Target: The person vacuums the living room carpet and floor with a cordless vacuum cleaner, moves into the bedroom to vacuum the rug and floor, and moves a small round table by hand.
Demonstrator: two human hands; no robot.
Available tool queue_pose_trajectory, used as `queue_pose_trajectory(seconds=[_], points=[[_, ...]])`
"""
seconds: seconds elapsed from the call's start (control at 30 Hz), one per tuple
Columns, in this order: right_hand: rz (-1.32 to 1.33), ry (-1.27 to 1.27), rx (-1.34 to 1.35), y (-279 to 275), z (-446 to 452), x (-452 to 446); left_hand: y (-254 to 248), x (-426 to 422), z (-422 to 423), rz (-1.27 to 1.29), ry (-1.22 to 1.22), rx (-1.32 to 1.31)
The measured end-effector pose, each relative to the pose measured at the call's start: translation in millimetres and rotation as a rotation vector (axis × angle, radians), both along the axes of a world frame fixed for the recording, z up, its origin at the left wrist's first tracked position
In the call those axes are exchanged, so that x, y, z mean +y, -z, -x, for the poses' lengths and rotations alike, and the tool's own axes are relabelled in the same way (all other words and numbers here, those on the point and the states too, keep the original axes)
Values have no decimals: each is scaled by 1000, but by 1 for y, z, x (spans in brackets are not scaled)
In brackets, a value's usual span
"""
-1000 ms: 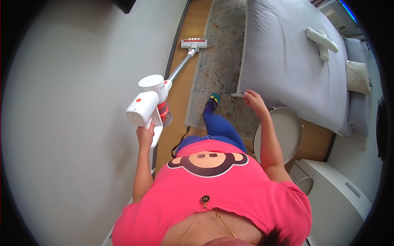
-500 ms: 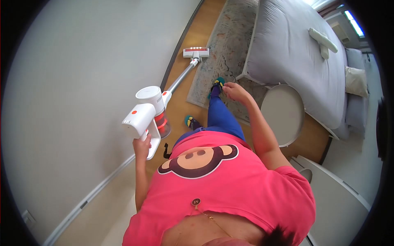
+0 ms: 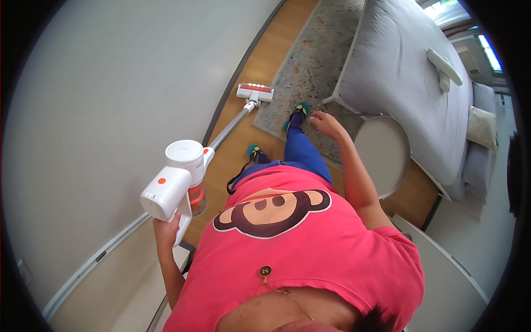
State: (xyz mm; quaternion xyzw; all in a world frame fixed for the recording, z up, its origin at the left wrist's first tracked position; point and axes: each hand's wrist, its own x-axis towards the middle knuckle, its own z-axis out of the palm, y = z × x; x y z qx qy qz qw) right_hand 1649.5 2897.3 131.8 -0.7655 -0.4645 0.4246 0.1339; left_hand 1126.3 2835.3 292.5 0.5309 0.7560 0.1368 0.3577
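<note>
A white cordless stick vacuum cleaner (image 3: 187, 156) with orange-red parts and a clear dust cup is on the left. My left hand (image 3: 167, 229) is closed around its handle, behind the motor body. From there a grey tube (image 3: 229, 128) slants up to the floor head (image 3: 255, 92), which lies on the wooden floor by the rug's edge, its row of lights lit. My right hand (image 3: 327, 125) hangs over the rug near my forward foot, fingers loosely curled in, and nothing shows in it.
A pale wall with a dark skirting (image 3: 243, 61) runs along the left. To the right are a patterned rug (image 3: 310, 61), a bed with grey bedding (image 3: 398, 72) and a round side table (image 3: 381, 155). Wooden floor (image 3: 235, 83) shows between wall and rug.
The vacuum cleaner and my left hand have moved left and back toward me; the floor head has drawn back along the floor. My right hand has shifted slightly right.
</note>
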Motion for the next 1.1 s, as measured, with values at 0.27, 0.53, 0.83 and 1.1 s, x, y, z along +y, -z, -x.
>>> queue_pose_trajectory(seconds=[0.27,0.53,0.83,1.1], points=[[-51,-52,68,12,18,23,-2,58,-51,10,116,68],[16,22,93,14,-27,49,71,159,-159,-311,414,71],[72,200,133,15,-139,97,55,315,-331,-3,434,67],[-39,367,206,7,-213,143,52,416,-445,-44,487,21]])
